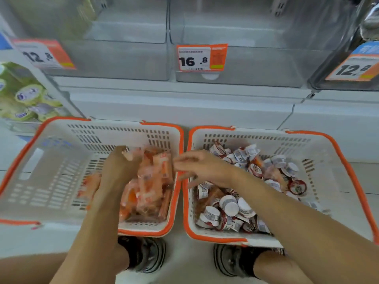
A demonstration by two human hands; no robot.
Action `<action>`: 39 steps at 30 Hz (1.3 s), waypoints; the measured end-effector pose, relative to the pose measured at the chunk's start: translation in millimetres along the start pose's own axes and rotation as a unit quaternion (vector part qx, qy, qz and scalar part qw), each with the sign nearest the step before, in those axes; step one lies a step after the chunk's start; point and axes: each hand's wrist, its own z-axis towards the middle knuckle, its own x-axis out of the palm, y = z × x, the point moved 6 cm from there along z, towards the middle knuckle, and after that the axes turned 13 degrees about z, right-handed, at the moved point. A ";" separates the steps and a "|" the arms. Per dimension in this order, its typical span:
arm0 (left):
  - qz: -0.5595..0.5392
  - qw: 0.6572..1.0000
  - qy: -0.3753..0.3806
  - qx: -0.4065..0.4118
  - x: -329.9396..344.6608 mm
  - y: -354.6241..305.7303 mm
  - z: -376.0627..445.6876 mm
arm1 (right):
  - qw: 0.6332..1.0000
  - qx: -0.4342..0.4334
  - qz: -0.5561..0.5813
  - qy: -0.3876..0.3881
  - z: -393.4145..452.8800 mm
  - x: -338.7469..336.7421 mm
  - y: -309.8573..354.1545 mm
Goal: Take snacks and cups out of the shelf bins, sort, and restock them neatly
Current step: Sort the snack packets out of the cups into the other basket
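Observation:
Two white baskets with orange rims stand on the floor in front of me. The left basket [41,171] holds a pile of orange snack packets [151,187] along its right side. The right basket [320,181] is full of small white and red cups [231,206] with a few orange packets among them. My left hand [121,162] is down in the left basket, holding blurred orange packets at its fingertips. My right hand [196,167] hovers over the gap between the two baskets, fingers spread and loose, holding nothing that I can see.
Above the baskets, clear plastic shelf bins [127,58] carry price tags, one reading 16.8 [202,58]. A bin at the far left holds green and white cups [26,97]. My two dark shoes [147,257] stand just behind the baskets on the pale floor.

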 end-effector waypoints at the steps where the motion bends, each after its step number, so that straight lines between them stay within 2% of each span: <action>1: -0.005 0.999 -0.019 0.027 1.2 -7.8 -2.3 | 0.998 -0.013 -0.044 -0.033 -6.0 -19.2 -2.5; 4: -0.046 0.990 -0.061 0.120 6.8 -42.1 -19.8 | 0.974 -0.020 -0.171 -0.150 -27.7 -91.5 -18.6; 6: -0.065 0.979 -0.063 0.184 18.9 -65.6 -32.9 | 0.950 -0.002 -0.234 -0.208 -42.8 -136.7 -31.9; 9: -0.051 0.962 0.032 0.265 57.9 -94.9 -49.6 | 0.916 0.051 -0.327 -0.226 -56.6 -179.0 -55.4; 12: 0.063 0.917 0.170 0.355 118.9 -112.1 -67.8 | 0.890 0.097 -0.405 -0.184 -59.3 -183.8 -80.2; 15: 0.153 0.890 0.209 0.374 163.9 -112.4 -70.3 | 0.876 0.094 -0.425 -0.205 -57.8 -182.5 -101.9; 17: 0.180 0.891 0.212 0.360 180.3 -112.5 -67.2 | 0.887 0.084 -0.394 -0.227 -59.5 -182.6 -108.0; 21: 0.203 0.891 0.242 0.326 205.7 -108.7 -61.2 | 0.898 0.105 -0.372 -0.209 -54.4 -193.3 -119.6; 23: 0.228 0.890 0.227 0.322 212.1 -106.9 -61.1 | 0.891 0.053 -0.352 -0.280 -52.0 -205.6 -107.6; 25: 0.241 0.893 0.207 0.320 214.8 -106.8 -61.6 | 0.875 -0.041 -0.325 -0.355 -47.8 -214.1 -87.9; 26: 0.243 0.894 0.203 0.318 215.3 -107.2 -62.1 | 0.868 -0.082 -0.346 -0.347 -41.9 -212.7 -76.5; 28: 0.241 0.895 0.207 0.314 214.6 -107.9 -62.9 | 0.863 -0.105 -0.414 -0.270 -24.9 -202.9 -61.5; 30: 0.239 0.893 0.211 0.317 211.6 -112.0 -63.6 | 0.874 -0.072 -0.434 -0.206 -10.3 -204.9 -60.4; 31: 0.250 0.890 0.202 0.324 209.4 -116.2 -64.5 | 0.877 -0.060 -0.431 -0.202 -8.4 -212.1 -61.0; 33: 0.264 0.889 0.157 0.341 203.3 -129.6 -69.5 | 0.886 -0.051 -0.409 -0.212 -17.5 -229.8 -60.8; 36: 0.198 0.908 0.076 0.360 193.8 -161.4 -80.8 | 0.892 0.019 -0.408 -0.196 -45.7 -265.3 -77.4; 37: 0.176 0.909 0.066 0.373 194.4 -173.7 -84.4 | 0.885 0.062 -0.418 -0.195 -56.9 -279.6 -87.5; 39: 0.155 0.894 0.078 0.412 205.2 -198.1 -90.5 | 0.870 0.127 -0.411 -0.240 -79.8 -310.9 -108.2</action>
